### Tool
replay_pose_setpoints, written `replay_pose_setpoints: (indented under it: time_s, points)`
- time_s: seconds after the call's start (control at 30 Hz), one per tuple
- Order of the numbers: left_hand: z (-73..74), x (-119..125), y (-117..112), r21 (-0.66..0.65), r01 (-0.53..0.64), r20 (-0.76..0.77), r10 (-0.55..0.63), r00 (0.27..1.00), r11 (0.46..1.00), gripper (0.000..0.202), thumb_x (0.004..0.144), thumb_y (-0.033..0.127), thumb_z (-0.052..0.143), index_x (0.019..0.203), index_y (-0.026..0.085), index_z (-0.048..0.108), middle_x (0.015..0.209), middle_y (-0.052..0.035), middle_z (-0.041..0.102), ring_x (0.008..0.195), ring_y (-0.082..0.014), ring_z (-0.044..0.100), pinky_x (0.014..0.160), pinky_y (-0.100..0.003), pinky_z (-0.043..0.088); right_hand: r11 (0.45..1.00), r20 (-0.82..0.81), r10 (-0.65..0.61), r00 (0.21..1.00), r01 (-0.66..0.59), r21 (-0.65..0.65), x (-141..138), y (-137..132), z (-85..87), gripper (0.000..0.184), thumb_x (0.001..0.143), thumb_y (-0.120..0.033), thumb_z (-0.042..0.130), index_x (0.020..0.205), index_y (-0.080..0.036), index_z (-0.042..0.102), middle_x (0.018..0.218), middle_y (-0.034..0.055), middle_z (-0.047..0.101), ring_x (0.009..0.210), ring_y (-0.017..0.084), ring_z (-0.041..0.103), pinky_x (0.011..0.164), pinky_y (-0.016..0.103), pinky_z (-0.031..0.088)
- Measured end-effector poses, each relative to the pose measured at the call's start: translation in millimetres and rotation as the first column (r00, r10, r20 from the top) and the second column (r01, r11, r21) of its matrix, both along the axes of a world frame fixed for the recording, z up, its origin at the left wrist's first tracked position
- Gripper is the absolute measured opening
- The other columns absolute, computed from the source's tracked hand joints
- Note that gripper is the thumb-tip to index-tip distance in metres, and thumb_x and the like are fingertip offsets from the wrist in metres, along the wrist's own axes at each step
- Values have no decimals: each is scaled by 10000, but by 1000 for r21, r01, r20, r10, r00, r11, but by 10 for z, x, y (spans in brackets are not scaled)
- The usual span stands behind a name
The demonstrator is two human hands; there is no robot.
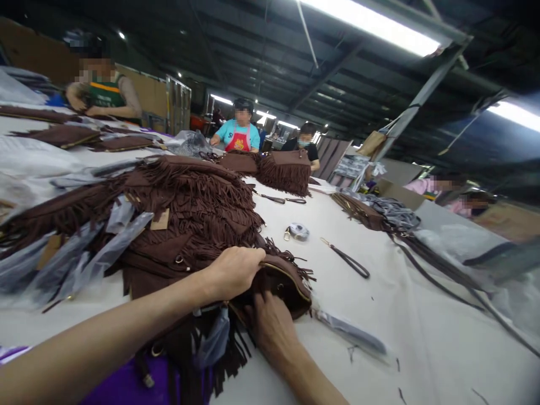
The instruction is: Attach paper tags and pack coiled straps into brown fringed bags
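Note:
A brown fringed bag (283, 263) with a gold zipper lies unzipped at the front middle, its dark inside facing me. My left hand (238, 271) is closed on the upper edge of the opening, fingers curled over the rim. Into the mouth of the bag reaches my right hand (272, 323); its fingertips are hidden in the dark, so I cannot see whether they hold anything. Left of both hands rises a pile of similar fringed bags (189, 197), with paper tags and plastic-wrapped straps hanging from it.
On the white table (413, 315) lie a wrist strap (348, 260), a coiled wrapped strap (298, 231) and a plastic-wrapped strip (354, 333). Long straps (439, 275) run along the right. Something purple (126, 382) is at the near edge. Several people work farther back.

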State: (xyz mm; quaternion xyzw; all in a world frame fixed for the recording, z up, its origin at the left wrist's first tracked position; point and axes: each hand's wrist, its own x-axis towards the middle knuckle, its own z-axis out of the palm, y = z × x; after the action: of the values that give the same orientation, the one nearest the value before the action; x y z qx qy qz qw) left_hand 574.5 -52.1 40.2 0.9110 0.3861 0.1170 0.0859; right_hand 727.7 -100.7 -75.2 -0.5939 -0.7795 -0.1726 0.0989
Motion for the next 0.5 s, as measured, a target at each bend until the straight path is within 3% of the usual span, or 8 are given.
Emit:
replay_pose_setpoints:
  time_s: [0.07, 0.13, 0.2, 0.27, 0.33, 0.4, 0.43, 0.5]
  points:
    - [-13, -107, 13, -102, 101, 24, -99, 995, 990, 141, 939, 211, 444, 945, 175, 580, 942, -72, 694, 887, -232, 659, 756, -299, 471, 1000, 47, -23, 999, 23, -5, 33, -9, 50, 287, 833, -100, 574, 1102, -114, 673, 1109, 197, 666, 853, 289, 670, 755, 397, 568]
    - [-10, -304, 11, -204, 192, 83, -178, 980, 960, 157, 945, 237, 455, 1024, 182, 579, 992, -56, 686, 917, -202, 644, 797, -276, 466, 1000, 31, -12, 999, 12, 10, 151, -88, 118, 187, 851, -73, 525, 892, -121, 701, 810, 144, 687, 714, 260, 660, 679, 356, 550]
    - [12, -560, -37, -232, 209, 127, -183, 975, 950, 179, 943, 203, 433, 1060, 184, 566, 1033, -45, 667, 945, -178, 618, 835, -260, 453, 994, -88, 102, 991, -98, 46, 261, -215, 170, 199, 910, -139, 485, 850, -138, 675, 719, 100, 648, 659, 223, 642, 620, 298, 522]
    - [40, -804, -147, -193, 186, 106, -168, 980, 963, 195, 888, 110, 436, 1023, 180, 559, 1038, -41, 642, 958, -165, 590, 862, -247, 438, 953, -334, 303, 892, -285, 104, 277, -376, 192, 207, 974, -224, 439, 964, -177, 640, 808, 66, 658, 723, 180, 651, 650, 244, 509]
    - [38, -968, -303, -151, 167, 28, -164, 986, 974, 205, 806, 63, 487, 964, 178, 550, 1008, -38, 620, 936, -166, 572, 852, -245, 436, 909, -573, 371, 730, -411, 66, 154, -560, 195, 195, 1006, -265, 404, 1026, -223, 593, 827, 14, 662, 723, 134, 652, 647, 195, 494]
    - [-37, -1030, -464, -110, 129, -93, -140, 986, 986, 175, 766, 103, 555, 923, 178, 543, 983, -46, 610, 909, -196, 564, 821, -282, 448, 891, -697, 274, 662, -448, -75, -96, -723, 192, 114, 987, -281, 442, 996, -238, 548, 792, -21, 664, 672, 124, 651, 602, 188, 485]
    - [-106, -1032, -529, -79, 95, -153, -106, 983, 992, 156, 765, 133, 575, 911, 179, 544, 976, -54, 611, 900, -216, 564, 805, -310, 452, 895, -710, 211, 672, -425, -137, -250, -775, 193, 72, 954, -298, 499, 980, -236, 524, 776, -26, 665, 655, 140, 655, 581, 208, 486]
    - [-295, -1014, -605, -7, 24, -236, -25, 971, 1000, 82, 802, 157, 547, 880, 182, 554, 950, -70, 623, 887, -250, 571, 777, -353, 452, 921, -668, 123, 734, -336, -200, -555, -792, 204, 239, 827, -322, 649, 968, -226, 482, 768, -15, 672, 662, 204, 672, 564, 267, 497]
